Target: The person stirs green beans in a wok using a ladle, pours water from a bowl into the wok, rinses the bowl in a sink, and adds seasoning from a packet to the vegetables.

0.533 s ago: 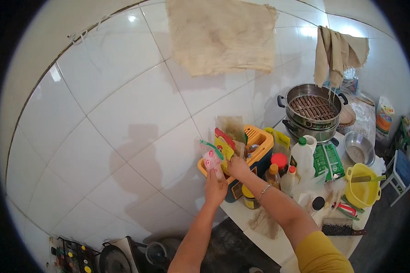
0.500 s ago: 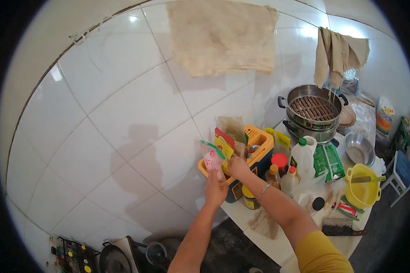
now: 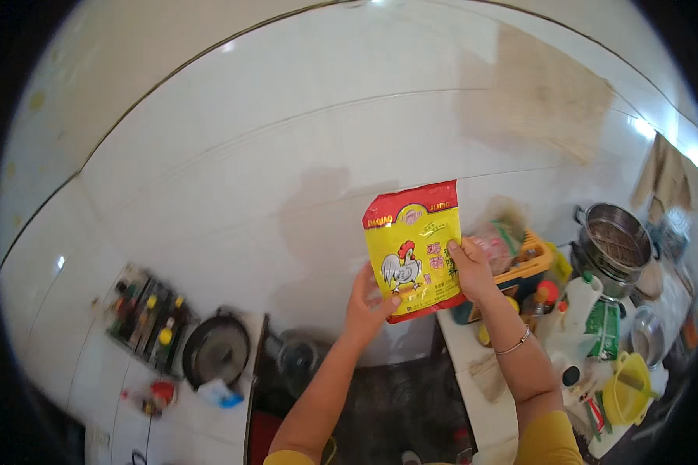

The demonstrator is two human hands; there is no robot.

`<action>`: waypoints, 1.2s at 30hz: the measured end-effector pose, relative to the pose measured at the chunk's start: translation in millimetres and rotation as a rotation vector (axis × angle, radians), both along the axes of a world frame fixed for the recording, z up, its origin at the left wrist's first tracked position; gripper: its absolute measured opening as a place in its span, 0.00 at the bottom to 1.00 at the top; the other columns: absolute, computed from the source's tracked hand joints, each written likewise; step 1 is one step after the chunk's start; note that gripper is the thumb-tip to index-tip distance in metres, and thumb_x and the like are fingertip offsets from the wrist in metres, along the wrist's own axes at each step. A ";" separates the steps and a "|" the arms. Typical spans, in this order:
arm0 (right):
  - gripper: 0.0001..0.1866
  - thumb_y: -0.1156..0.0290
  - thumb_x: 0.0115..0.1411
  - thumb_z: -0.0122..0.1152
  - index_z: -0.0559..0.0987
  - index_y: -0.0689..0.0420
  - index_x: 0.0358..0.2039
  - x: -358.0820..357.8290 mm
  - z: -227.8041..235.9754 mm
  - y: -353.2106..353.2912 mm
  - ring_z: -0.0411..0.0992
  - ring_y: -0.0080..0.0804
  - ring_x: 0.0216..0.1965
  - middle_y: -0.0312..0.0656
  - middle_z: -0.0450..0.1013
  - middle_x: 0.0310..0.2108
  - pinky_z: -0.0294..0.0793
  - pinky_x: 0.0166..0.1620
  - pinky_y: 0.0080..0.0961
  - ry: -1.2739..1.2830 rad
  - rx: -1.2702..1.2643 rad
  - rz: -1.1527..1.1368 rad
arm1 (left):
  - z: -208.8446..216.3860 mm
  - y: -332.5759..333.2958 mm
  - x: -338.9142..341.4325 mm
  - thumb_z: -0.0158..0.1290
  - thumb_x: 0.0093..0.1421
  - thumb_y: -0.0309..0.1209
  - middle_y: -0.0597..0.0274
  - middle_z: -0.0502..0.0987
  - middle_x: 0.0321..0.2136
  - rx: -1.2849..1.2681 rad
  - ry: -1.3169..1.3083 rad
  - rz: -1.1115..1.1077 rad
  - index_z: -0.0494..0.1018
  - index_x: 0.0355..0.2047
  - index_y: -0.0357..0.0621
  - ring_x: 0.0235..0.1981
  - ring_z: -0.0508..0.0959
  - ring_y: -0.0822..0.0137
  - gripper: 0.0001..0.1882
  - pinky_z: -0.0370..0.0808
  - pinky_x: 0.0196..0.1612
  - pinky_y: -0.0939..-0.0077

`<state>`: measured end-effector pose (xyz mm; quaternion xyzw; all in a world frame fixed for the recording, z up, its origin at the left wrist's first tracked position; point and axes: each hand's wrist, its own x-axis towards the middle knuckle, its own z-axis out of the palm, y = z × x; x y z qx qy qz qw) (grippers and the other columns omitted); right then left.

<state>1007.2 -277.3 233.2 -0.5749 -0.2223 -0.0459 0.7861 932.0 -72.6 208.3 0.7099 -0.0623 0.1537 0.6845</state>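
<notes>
A yellow seasoning packet (image 3: 423, 240) with red ends and a rooster picture is held upright in front of me. My left hand (image 3: 368, 308) grips its lower left edge, thumb on the front. On the opposite side, my right hand (image 3: 473, 267), with a bangle on the wrist, pinches the edge. Just behind that hand stands an orange and dark basket (image 3: 529, 270). A pinkish clear bag (image 3: 495, 239) with a green strip rests in the basket, partly hidden by my hand.
At left, a dark wok (image 3: 217, 350) sits beside a rack of bottles (image 3: 149, 319). The right counter holds a white jug (image 3: 583, 298), a steamer pot (image 3: 614, 242), a yellow colander (image 3: 619, 399) and a metal bowl (image 3: 646, 335). Dark floor (image 3: 380, 411) lies between the counters.
The yellow packet has come out of the basket and is now between both hands. My left hand has let go of the pinkish bag. The view has swung left toward the wok.
</notes>
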 end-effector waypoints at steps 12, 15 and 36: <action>0.16 0.65 0.65 0.50 0.74 0.65 0.43 -217.1 -0.3 300.4 0.72 0.20 0.35 0.35 0.75 0.36 0.72 0.41 0.20 0.048 -0.377 0.846 | -35.0 157.2 -321.5 0.46 0.66 0.30 0.65 0.75 0.39 -0.211 -0.054 0.744 0.69 0.46 0.34 0.40 0.70 0.77 0.13 0.68 0.47 0.80; 0.15 0.65 0.65 0.50 0.75 0.65 0.40 -312.9 2.2 362.2 0.69 0.18 0.31 0.33 0.74 0.32 0.71 0.37 0.19 -0.130 -0.440 0.910 | -33.8 173.4 -389.8 0.41 0.68 0.30 0.66 0.72 0.44 -0.386 -0.192 0.809 0.65 0.50 0.34 0.46 0.67 0.76 0.15 0.65 0.51 0.80; 0.09 0.65 0.60 0.51 0.73 0.56 0.28 -575.2 -21.3 589.6 0.72 0.51 0.26 0.50 0.72 0.22 0.70 0.28 0.44 -1.379 -0.776 0.529 | -89.2 242.8 -780.0 0.46 0.64 0.28 0.59 0.73 0.45 -0.735 -0.416 1.624 0.68 0.49 0.41 0.46 0.73 0.66 0.13 0.72 0.44 0.71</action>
